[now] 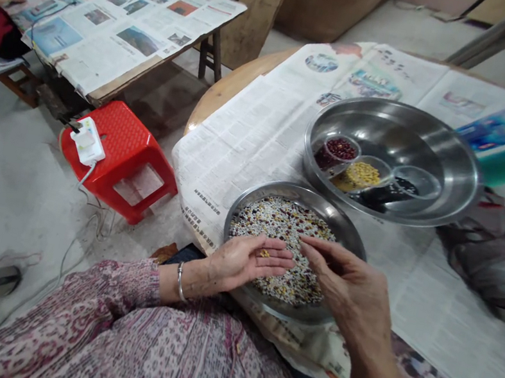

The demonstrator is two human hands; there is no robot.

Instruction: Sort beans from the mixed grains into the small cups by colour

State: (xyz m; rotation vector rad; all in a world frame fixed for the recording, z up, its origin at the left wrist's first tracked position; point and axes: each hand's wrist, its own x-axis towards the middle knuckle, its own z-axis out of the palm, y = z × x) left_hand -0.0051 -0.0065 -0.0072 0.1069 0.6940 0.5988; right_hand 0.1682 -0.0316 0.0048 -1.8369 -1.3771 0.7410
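- The left hand [270, 257] is lying palm upward at the lower middle of the frame, fingers extended rather than clenched, and is cradling a few yellow kernels [264, 253] near the finger bases.
- The right hand [348, 284] is hovering just beside it, to the right, thumb and fingertips bending toward each other; whether they are pinching anything I cannot tell.
- The grain mix [271, 218], white with yellow, dark red and black bits, is spreading across the smaller steel basin [358, 237] at the centre of the frame, beneath both hands.
- Each kernel is probably feeling light, hard and smooth, so it is likely calling for a fingertip pinch across its sides; a tilting palm would be letting loose ones roll.
- The basin is looking rigid and slick, heavier with its load; its rim is offering the best hold, at two opposite sides.
- Toward the upper right, the larger steel basin [458, 186] is holding clear cups of red beans [340, 147], yellow grains [363, 175] and black grains [402, 187].
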